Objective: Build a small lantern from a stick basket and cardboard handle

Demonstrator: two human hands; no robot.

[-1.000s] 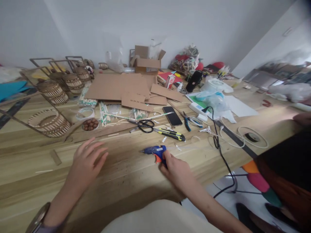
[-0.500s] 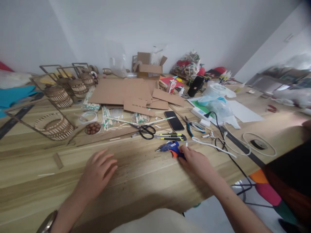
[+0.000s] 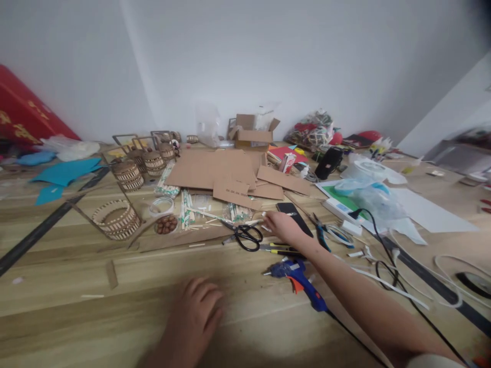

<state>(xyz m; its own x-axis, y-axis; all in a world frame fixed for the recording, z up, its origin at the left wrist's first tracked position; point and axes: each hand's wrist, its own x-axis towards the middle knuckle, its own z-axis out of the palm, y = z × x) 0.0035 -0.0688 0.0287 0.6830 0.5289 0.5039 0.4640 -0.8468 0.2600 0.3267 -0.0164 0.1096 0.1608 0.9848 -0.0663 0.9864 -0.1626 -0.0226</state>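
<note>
Step, by the look of it: right hand (image 3: pixel 283 227) reaching past the glue gun (image 3: pixel 303 278) to a stick (image 3: pixel 290 214). Fingers bunched, tips nearly together; a small white bit shows there, but can't tell whether it or the stick is gripped. Left hand (image 3: pixel 197 312) left of and nearer than the gun, blurred, half curled, nothing seen in it, palm side hidden.

A pickup here would likely call for a fine fingertip pinch and a straight lift, clear of the scissors (image 3: pixel 237 231), beyond and left of the gun, and the cutter (image 3: pixel 274 251), just beyond it.

Stick: thin, pale, green marking near one end; that end lies over the phone (image 3: pixel 302 222), beyond the gun; middle covered by the hand. Gun: blue, orange trigger, on its side, unheld.
</note>
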